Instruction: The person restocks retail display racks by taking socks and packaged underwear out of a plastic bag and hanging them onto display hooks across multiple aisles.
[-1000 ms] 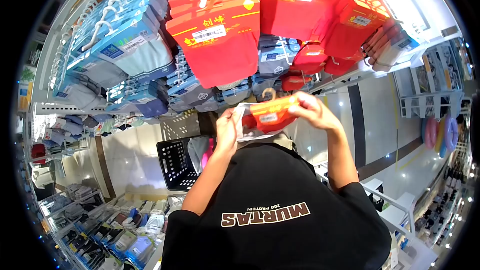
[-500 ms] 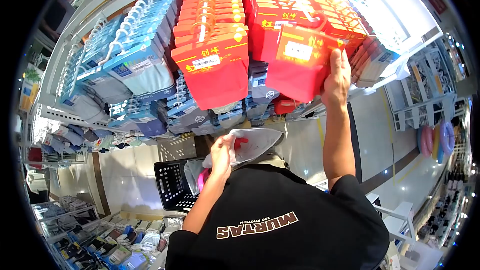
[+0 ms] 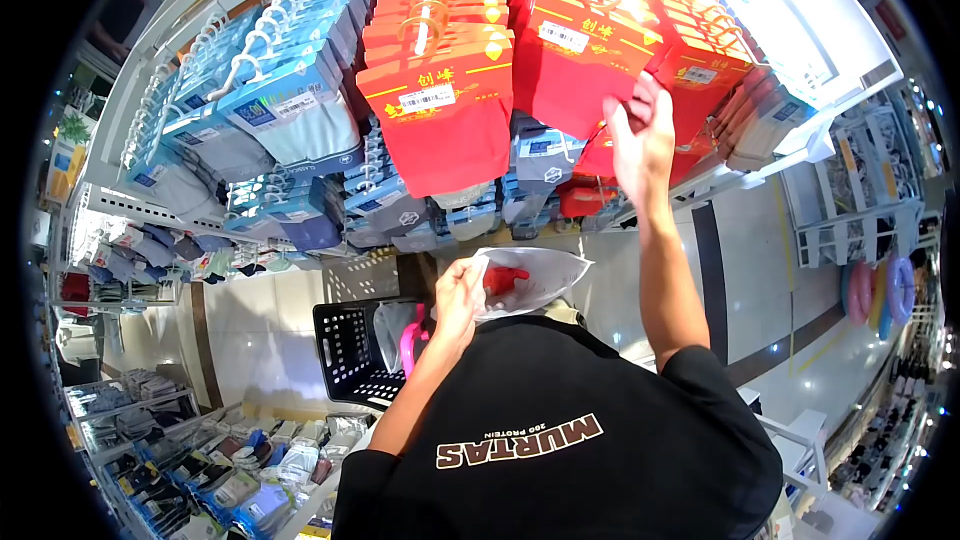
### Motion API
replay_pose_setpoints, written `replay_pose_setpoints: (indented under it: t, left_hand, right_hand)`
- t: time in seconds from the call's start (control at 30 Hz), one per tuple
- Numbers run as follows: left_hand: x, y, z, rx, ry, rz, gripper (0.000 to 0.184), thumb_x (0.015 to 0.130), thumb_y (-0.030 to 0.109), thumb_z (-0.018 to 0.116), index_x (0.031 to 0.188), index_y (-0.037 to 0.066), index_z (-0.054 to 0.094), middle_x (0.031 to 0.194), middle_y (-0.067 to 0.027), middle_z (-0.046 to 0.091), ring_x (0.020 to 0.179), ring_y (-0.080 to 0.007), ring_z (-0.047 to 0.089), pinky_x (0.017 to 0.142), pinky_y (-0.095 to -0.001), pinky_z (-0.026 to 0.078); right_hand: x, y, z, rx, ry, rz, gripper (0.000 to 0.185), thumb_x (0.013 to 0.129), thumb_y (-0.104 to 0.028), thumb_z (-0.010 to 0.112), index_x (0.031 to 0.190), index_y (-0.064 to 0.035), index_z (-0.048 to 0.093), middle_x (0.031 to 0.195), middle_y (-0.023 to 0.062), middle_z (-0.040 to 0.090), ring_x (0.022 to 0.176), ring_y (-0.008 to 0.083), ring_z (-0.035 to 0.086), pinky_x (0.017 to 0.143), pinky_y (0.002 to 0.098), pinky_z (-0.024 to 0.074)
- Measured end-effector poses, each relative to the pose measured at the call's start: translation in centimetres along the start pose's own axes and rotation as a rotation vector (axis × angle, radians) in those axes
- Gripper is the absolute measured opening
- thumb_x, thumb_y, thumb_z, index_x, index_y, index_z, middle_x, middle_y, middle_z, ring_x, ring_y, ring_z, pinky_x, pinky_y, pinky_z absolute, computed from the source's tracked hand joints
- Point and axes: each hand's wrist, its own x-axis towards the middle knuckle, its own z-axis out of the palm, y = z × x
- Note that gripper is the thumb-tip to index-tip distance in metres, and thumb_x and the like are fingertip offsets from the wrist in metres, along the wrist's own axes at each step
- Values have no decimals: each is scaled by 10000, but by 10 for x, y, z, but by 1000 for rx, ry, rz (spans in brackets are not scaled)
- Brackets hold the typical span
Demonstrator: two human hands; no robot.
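Note:
My left hand [image 3: 458, 297] is closed on the edge of a translucent plastic bag [image 3: 550, 268], just in front of my chest. Something red [image 3: 505, 280] lies inside the bag; its kind cannot be made out. My right hand [image 3: 643, 140] is raised, its fingers apart and slightly bent, with nothing seen in it. It is beside a red sock pack [image 3: 580, 90] with a barcode label, which hangs at the front of a row. Another row of red packs [image 3: 436, 130] hangs to the left, and a further red row [image 3: 695, 60] is behind my fingers.
Blue-carded sock packs [image 3: 290, 100] hang at the left, with more on a lower row. A black perforated basket [image 3: 345, 350] with a pink handle [image 3: 410, 342] stands at my left. Bins of packed goods [image 3: 250, 480] are at lower left. Swim rings [image 3: 900, 290] hang at right.
My right hand has let go of the red sock pack, which was tilted forward and now hangs with its row. The view has shifted slightly. My left hand still holds the bag, which is opened wider.

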Motion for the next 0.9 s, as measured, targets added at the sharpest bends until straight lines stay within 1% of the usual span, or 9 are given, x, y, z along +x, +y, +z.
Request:
replay_pose_setpoints:
  t: [0.1,0.17,0.23,0.3,0.4,0.43,0.5,0.77,0.9]
  left_hand:
    - [4,0,2,7,-6,3,127,984,205,613,1005,81,628,608,81,437,455,-15,345,408,-199,243]
    - [3,3,3,19,-23,-9,137,981,201,618,1003,69,643,647,62,503,480,-22,386,426,-201,280]
    - [4,5,13,83,14,-35,150,976,202,624,1019,61,653,707,42,562,533,-26,443,459,-193,310]
    - [8,-2,19,126,1,-30,156,974,195,626,1031,54,659,764,25,606,591,-28,489,495,-183,338]
    - [14,-11,26,164,-90,-42,141,978,161,608,1031,41,661,831,12,631,667,-25,521,549,-175,374]
    - [13,-11,29,174,-121,-68,132,983,144,593,1026,38,661,839,14,633,668,-24,519,548,-177,373]
    - [12,-21,48,111,-139,60,124,984,146,591,1014,46,658,820,27,616,641,-16,497,522,-179,346]
    - [-14,-22,71,162,-365,23,149,996,157,584,1064,39,644,745,65,527,529,10,362,460,-186,234]
    - [-9,-29,60,229,-393,97,157,989,156,595,1050,24,653,788,38,585,617,-12,456,533,-187,337]
  right_hand:
    - [-58,-3,-16,-194,39,-53,329,860,-53,705,1162,-8,580,940,80,617,877,153,578,776,279,483]
    - [-99,-3,-21,31,-182,175,246,847,-44,709,1073,-20,615,853,51,592,814,110,545,736,240,455]
    - [-130,5,-15,-34,-592,200,191,903,-58,652,1083,-30,593,814,59,614,765,159,613,687,275,482]
    - [-153,30,-7,-149,-993,-119,259,899,-136,647,1126,-24,595,877,153,652,821,320,659,743,382,526]
    - [-187,52,12,-363,-1354,209,324,879,-171,637,1166,-24,606,1066,222,659,1033,401,618,861,468,504]
    - [-213,84,19,-239,-1234,116,327,828,-138,627,1109,29,613,1135,260,631,996,410,634,851,445,512]
    - [-215,93,34,-320,-1314,-40,281,810,-122,631,1062,1,647,1098,216,662,987,349,656,816,423,519]
    - [-231,115,50,-215,-1361,194,242,824,-152,650,1023,-18,669,1023,191,682,934,323,669,792,418,519]
    - [-237,118,46,-268,-1379,228,224,831,-168,659,1004,-27,680,986,179,692,908,310,676,780,416,520]
